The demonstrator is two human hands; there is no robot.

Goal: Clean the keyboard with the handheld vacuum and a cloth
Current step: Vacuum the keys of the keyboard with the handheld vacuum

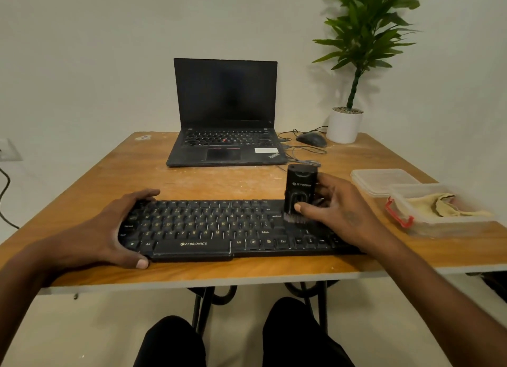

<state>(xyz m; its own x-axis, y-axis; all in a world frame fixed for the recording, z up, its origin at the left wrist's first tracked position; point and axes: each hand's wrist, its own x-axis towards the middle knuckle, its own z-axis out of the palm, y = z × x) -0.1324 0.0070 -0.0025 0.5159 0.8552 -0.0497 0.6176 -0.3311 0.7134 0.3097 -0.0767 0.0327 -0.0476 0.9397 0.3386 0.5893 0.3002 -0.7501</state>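
Head view: right hand (337,210) fingers curled around small black handheld vacuum (300,191), held upright, brush down on right part of black flat keyboard (219,227). Left hand (115,229) fingers clasping keyboard's left end, thumb at front edge. Keyboard flat near front of wooden table (219,180). Yellowish cloth (441,202) inside clear plastic box (439,224), well right.

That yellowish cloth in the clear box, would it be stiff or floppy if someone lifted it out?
Probably floppy: the cloth lies crumpled in folds inside the plastic container, so it would likely droop when lifted. It looks thin, so probably light for its size. Being soft fabric, it seems unlikely to roll, slip away or break.
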